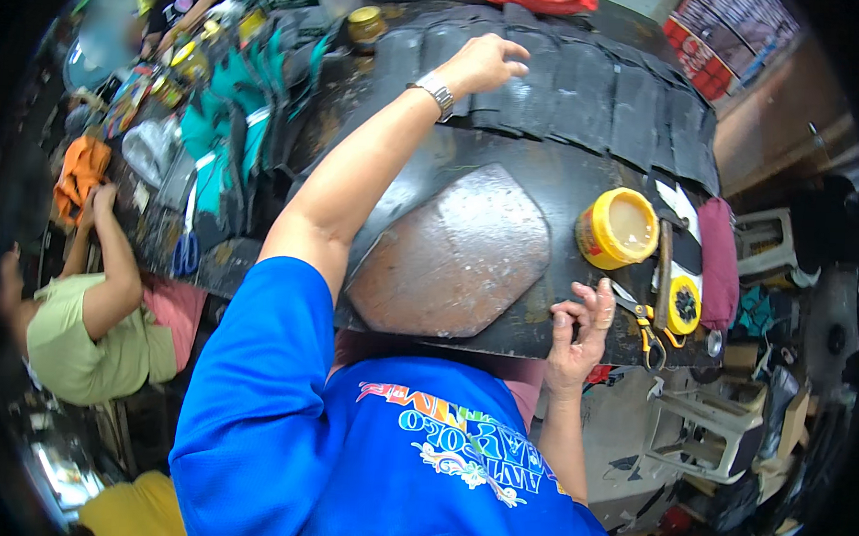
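Take the brown board (449,254) in the middle of the black bench (548,177) as your marker.

Far left of the board, a co-worker in a green shirt (81,334) leans an arm on the bench edge. If you swing anything that way, you could knock that arm.

Up and left of the board lies a heap of teal and dark cut pieces (229,130). It sits close beside your outstretched arm, so a wide elbow could drag it off the edge.

Above the board, your left hand (481,64) lies palm down, fingers loosely spread, on the row of black strips (591,88). They overlap like tiles; pull one carelessly and I judge its neighbours will shift out of line.

Below and right of the board, your right hand (580,337) hooks its curled fingers over the near bench edge and holds nothing. You are stretched far forward on that one grip; if it slips, your weight goes onto the bench.

Right of the board stands an open yellow tub (618,228) of pale paste, uncapped. A sleeve or returning arm could tip it.

Just below the tub, near your right fingers, lie pliers (643,320) by the edge; a nudge may drop them.
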Tool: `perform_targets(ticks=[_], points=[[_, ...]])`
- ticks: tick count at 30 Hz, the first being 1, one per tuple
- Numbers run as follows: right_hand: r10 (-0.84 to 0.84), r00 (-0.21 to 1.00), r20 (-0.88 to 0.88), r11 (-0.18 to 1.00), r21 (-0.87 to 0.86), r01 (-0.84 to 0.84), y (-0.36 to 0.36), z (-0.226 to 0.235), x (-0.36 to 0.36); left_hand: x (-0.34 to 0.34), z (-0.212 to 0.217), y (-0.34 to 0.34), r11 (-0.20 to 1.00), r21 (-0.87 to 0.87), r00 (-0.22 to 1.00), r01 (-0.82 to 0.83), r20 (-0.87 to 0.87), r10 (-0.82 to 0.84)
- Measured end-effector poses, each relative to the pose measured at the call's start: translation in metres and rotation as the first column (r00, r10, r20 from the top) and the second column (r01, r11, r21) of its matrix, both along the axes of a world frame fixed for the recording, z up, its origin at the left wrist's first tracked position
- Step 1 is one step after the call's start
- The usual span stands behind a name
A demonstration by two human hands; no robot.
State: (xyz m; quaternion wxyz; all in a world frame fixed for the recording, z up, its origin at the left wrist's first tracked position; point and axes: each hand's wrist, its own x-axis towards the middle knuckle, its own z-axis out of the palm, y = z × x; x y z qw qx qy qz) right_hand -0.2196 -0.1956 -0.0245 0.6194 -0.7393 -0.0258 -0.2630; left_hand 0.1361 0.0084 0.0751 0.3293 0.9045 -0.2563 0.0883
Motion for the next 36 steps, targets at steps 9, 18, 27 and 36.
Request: perform_targets(ticks=[9, 18, 27, 36], points=[[0.004, 0.999, 0.048, 0.980, -0.197, 0.005, 0.006, 0.002, 0.003, -0.174, -0.012, 0.172, 0.960, 0.122, 0.968, -0.252, 0.044, 0.248], [0.010, 0.997, 0.082, 0.968, -0.249, 0.011, 0.008, 0.012, 0.006, -0.215, -0.034, 0.187, 0.888, 0.238, 0.884, -0.394, -0.167, 0.438], [-0.107, 0.994, 0.017, 0.917, -0.385, 0.105, -0.066, 0.078, 0.039, -0.220, 0.003, 0.188, 0.818, -0.494, 0.899, -0.293, -0.433, 0.061], [0.153, 0.960, 0.234, 0.975, -0.194, -0.108, -0.007, 0.116, 0.073, -0.217, -0.019, 0.192, 0.919, -0.253, 0.936, -0.304, -0.259, 0.238]])
